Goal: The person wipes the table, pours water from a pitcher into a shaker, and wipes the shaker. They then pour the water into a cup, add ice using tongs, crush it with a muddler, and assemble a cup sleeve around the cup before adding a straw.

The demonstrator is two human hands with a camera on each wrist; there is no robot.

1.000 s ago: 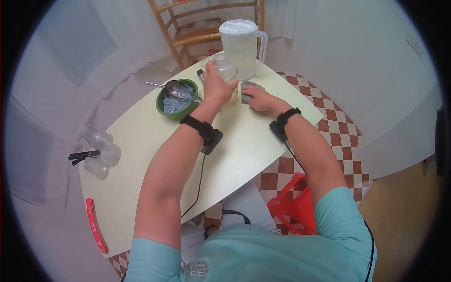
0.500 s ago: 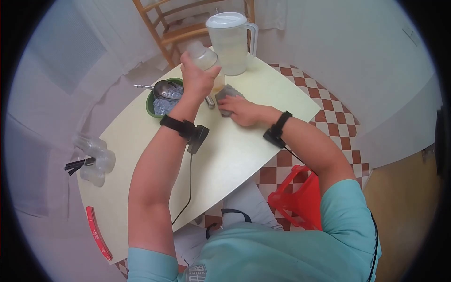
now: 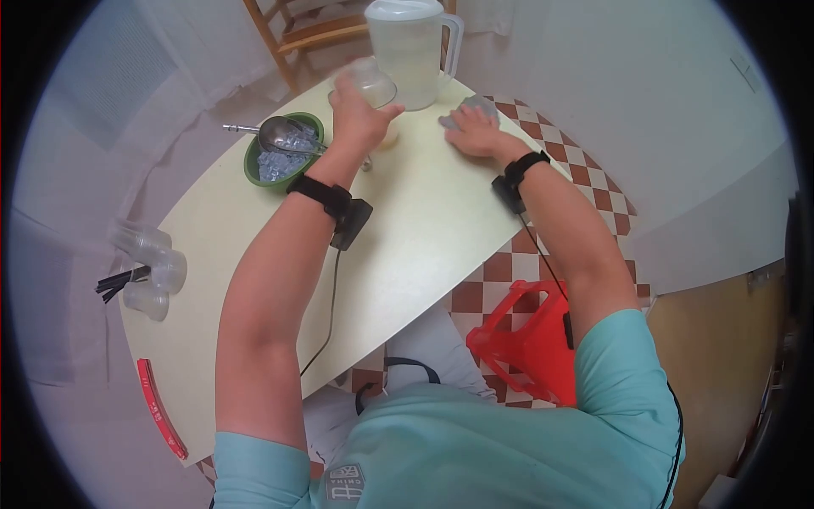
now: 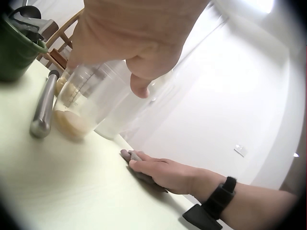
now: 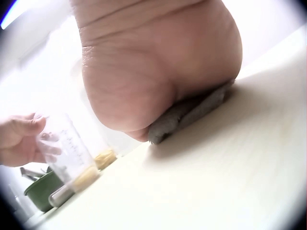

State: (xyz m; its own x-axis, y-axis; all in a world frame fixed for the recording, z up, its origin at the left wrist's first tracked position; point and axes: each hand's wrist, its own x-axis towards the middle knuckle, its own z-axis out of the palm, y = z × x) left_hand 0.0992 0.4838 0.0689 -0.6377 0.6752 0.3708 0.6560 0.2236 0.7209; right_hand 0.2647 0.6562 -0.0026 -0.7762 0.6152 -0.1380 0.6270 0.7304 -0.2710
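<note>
My left hand (image 3: 358, 123) grips a clear measuring cup (image 4: 88, 96) with graduation marks and a domed top, its thumb and fingers around the side. Yellowish contents (image 4: 72, 125) show at the cup's bottom. Beside it on the table lies a metal muddler (image 4: 44, 108) with a dark end. Toward the table's far right edge, my right hand (image 3: 476, 136) presses a folded grey cloth (image 5: 192, 117) onto the surface, its fingers laid over the cloth. Behind and between the hands stands a large lidded jug (image 3: 409, 55) of pale liquid.
Left of the cup, a green bowl (image 3: 253, 170) holds ice and a metal scoop (image 3: 278, 133). Clear plastic cups (image 3: 157, 263) and black straws (image 3: 123, 278) sit at the left edge, with a red strip (image 3: 159, 407) nearer. A red stool (image 3: 534, 339) stands below the table's right side.
My right hand slid the cloth left toward the cup, then back right and away to the far right edge. The left hand keeps hold of the cup. The head view has shifted.
</note>
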